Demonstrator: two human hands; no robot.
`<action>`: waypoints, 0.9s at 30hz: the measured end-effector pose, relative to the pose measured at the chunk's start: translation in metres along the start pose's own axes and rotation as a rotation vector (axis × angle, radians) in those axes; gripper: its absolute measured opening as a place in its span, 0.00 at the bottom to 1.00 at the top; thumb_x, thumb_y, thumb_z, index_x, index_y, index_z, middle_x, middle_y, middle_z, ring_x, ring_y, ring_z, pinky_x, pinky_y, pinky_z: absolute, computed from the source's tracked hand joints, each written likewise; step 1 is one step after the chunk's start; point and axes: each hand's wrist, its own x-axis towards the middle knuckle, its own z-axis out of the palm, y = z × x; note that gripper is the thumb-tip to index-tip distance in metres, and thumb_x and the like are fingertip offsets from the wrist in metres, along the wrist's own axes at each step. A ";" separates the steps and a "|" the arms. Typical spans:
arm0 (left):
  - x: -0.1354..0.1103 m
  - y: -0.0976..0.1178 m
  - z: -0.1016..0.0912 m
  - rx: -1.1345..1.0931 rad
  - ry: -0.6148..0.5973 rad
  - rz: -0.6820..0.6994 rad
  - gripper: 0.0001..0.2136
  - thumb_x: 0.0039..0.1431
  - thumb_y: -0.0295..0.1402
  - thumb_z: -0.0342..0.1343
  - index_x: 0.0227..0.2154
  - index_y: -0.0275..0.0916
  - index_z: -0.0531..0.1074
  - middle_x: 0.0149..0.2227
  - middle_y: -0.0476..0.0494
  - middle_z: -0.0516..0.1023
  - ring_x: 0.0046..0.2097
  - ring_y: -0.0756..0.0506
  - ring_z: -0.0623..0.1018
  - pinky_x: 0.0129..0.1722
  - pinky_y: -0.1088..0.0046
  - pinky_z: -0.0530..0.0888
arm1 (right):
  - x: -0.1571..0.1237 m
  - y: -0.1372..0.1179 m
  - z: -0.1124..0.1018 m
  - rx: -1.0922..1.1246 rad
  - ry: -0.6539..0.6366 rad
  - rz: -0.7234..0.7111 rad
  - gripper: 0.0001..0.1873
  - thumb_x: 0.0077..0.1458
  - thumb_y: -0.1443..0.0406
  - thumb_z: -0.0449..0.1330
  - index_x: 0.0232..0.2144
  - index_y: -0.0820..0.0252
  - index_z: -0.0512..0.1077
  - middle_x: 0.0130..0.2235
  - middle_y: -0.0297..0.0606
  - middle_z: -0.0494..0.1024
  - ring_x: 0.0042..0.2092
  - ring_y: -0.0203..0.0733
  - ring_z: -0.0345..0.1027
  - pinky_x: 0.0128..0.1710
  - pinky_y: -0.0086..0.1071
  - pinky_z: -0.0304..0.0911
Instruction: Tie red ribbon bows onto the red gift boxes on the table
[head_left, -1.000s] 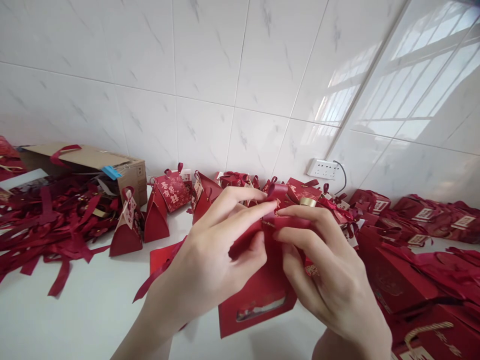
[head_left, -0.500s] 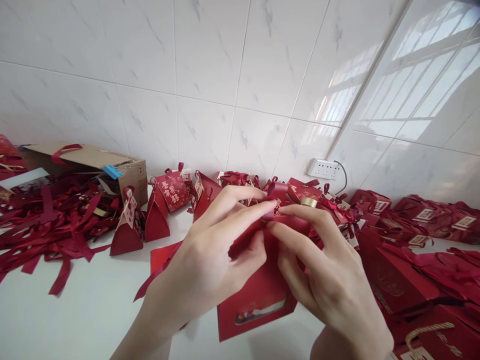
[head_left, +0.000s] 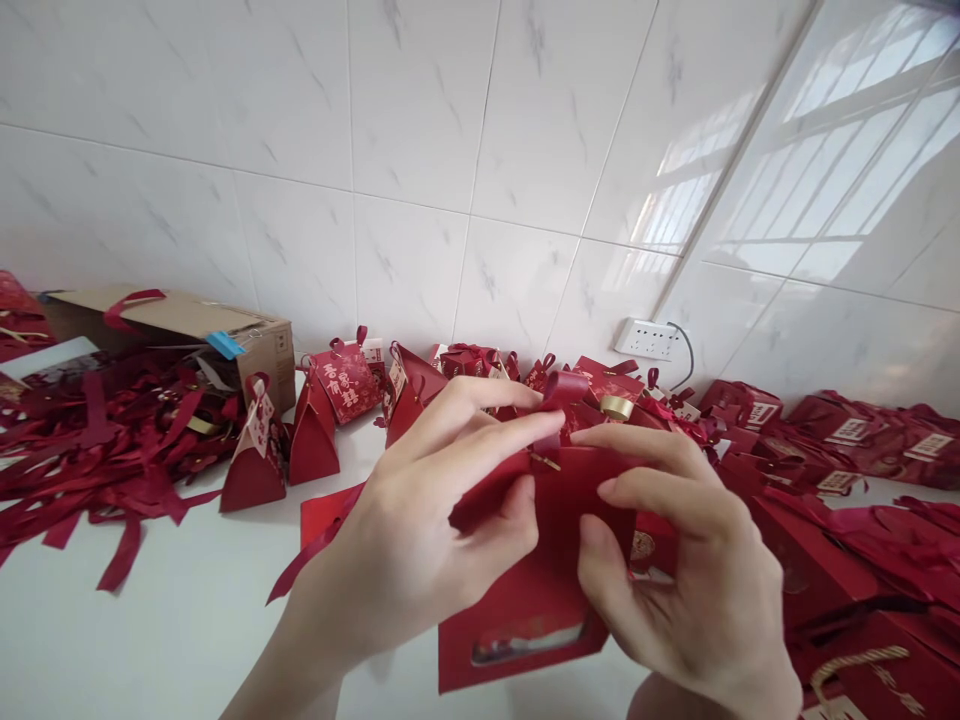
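In the middle, a red paper gift box (head_left: 517, 610) with a small window cut-out low on its front is tilted toward me. A dark red ribbon (head_left: 564, 388) loops up at its top edge, beside a thin gold strip. My left hand (head_left: 435, 520) pinches the ribbon between its fingers, with the thumb against the box front. Beside the box's right edge, my right hand (head_left: 690, 560) has its fingers spread. Its index fingertip is close to the ribbon and its thumb is by the box face; I cannot tell whether they touch.
Left, a cardboard box (head_left: 266, 350) stands behind a heap of red ribbons (head_left: 127, 440). Several finished red boxes (head_left: 255, 460) line the tiled wall. More red boxes (head_left: 802, 560) are piled on the right. A power strip (head_left: 646, 340) is against the wall.
My right hand has let go at the ribbon and moved right and slightly down, its fingers spreading. The gold strip now shows. My left hand keeps its pinch.
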 end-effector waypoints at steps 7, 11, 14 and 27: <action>0.000 0.000 0.001 -0.035 -0.027 0.010 0.17 0.58 0.23 0.53 0.50 0.42 0.72 0.49 0.43 0.73 0.49 0.45 0.75 0.48 0.70 0.77 | 0.000 -0.003 0.008 0.019 0.114 0.091 0.09 0.53 0.73 0.60 0.33 0.56 0.65 0.34 0.37 0.76 0.34 0.39 0.72 0.31 0.33 0.69; -0.001 0.000 0.002 -0.027 -0.043 0.006 0.17 0.58 0.23 0.54 0.50 0.42 0.71 0.50 0.44 0.72 0.49 0.46 0.75 0.49 0.72 0.77 | 0.001 -0.003 0.007 -0.023 0.133 0.076 0.10 0.50 0.74 0.62 0.29 0.57 0.65 0.32 0.37 0.75 0.31 0.38 0.71 0.28 0.32 0.68; -0.001 0.000 0.001 -0.025 -0.048 0.010 0.17 0.58 0.24 0.54 0.50 0.42 0.71 0.50 0.44 0.72 0.49 0.46 0.75 0.50 0.72 0.77 | 0.001 -0.004 0.007 -0.032 0.145 0.081 0.11 0.50 0.75 0.62 0.28 0.57 0.65 0.31 0.37 0.76 0.31 0.38 0.72 0.27 0.32 0.67; 0.001 0.000 0.006 -0.018 -0.030 0.072 0.16 0.59 0.22 0.52 0.50 0.38 0.70 0.50 0.42 0.72 0.50 0.47 0.75 0.47 0.76 0.77 | 0.002 -0.014 0.010 0.055 0.126 0.304 0.09 0.53 0.72 0.60 0.25 0.57 0.63 0.33 0.36 0.74 0.34 0.38 0.69 0.32 0.31 0.65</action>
